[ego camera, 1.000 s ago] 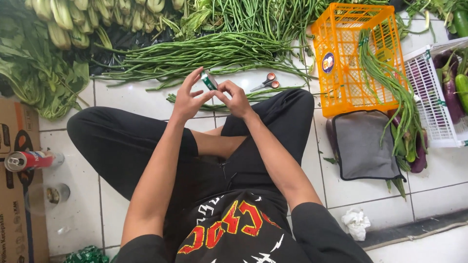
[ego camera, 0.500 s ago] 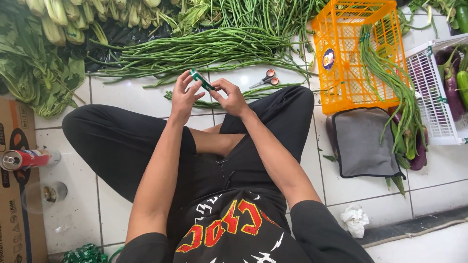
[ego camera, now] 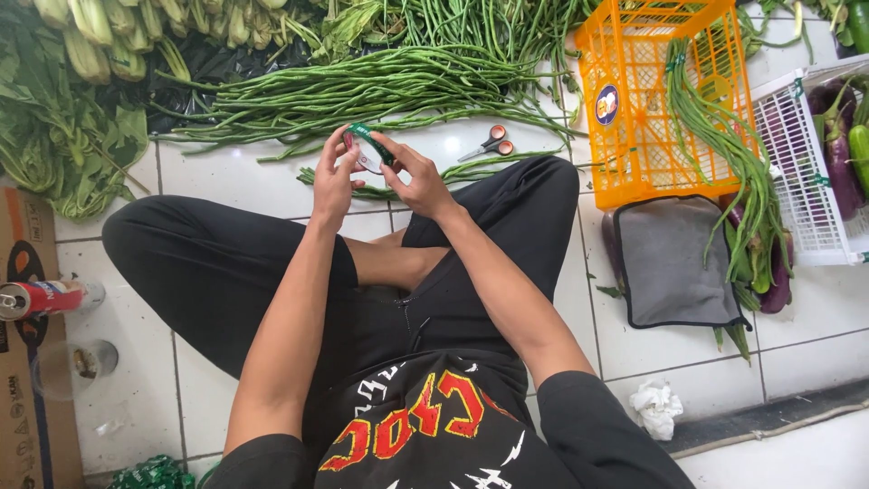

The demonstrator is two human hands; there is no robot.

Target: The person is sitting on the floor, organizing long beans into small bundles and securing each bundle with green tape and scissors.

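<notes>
A: Head view. Left hand (ego camera: 333, 181) and right hand (ego camera: 415, 177) both pinch a small green tape roll (ego camera: 369, 143), raised at 12 o'clock over the crossed legs so fingertips can work it.

B: Surroundings?

A: Long beans (ego camera: 362, 91), thin and flexible, past the hands. Orange-handled scissors (ego camera: 490, 145) at 1 o'clock. Rigid orange plastic crate (ego camera: 634, 109) at 2.

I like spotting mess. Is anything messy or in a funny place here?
Yes. A crumpled white tissue lies on the tiled floor, and a red drink can lies tipped on its side on flat brown cardboard. Long green beans spill over the orange plastic crate.
</notes>
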